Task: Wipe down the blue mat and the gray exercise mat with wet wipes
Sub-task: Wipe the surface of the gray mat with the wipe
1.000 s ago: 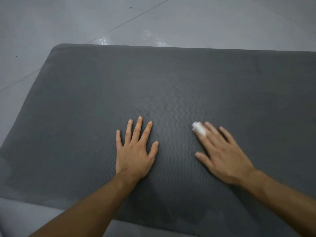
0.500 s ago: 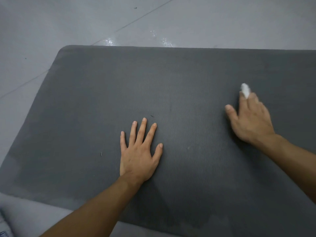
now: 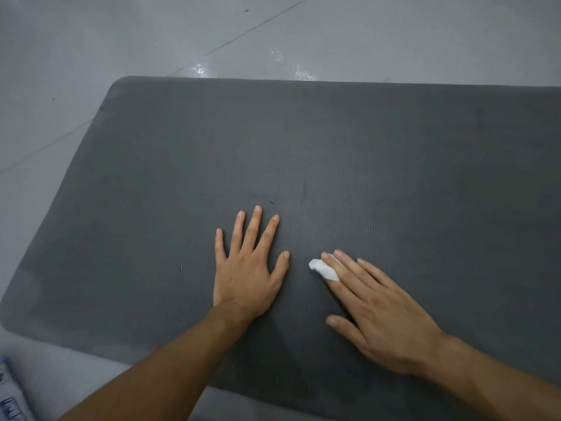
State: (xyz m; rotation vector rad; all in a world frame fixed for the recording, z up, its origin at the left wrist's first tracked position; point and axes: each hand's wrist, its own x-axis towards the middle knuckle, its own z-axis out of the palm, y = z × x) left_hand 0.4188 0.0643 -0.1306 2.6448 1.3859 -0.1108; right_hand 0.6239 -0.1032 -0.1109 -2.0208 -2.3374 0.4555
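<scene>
The gray exercise mat (image 3: 334, 141) lies flat on the floor and fills most of the view. My left hand (image 3: 247, 275) rests on it palm down with fingers spread. Just to its right, my right hand (image 3: 373, 311) presses flat on the mat with straight fingers. A small white wet wipe (image 3: 323, 270) sits under those fingertips, its end sticking out toward the left hand. Darker damp patches show along the mat's near and left edges. The blue mat is not in view.
Pale tiled floor (image 3: 151, 34) surrounds the mat at the back and left. A printed white and blue packet (image 3: 12, 396) pokes in at the bottom left corner. A few small dark specks lie on the mat near my left hand.
My right hand swept the wipe from the far right of the mat back toward me and to the left, ending beside my left hand. The left hand stayed put.
</scene>
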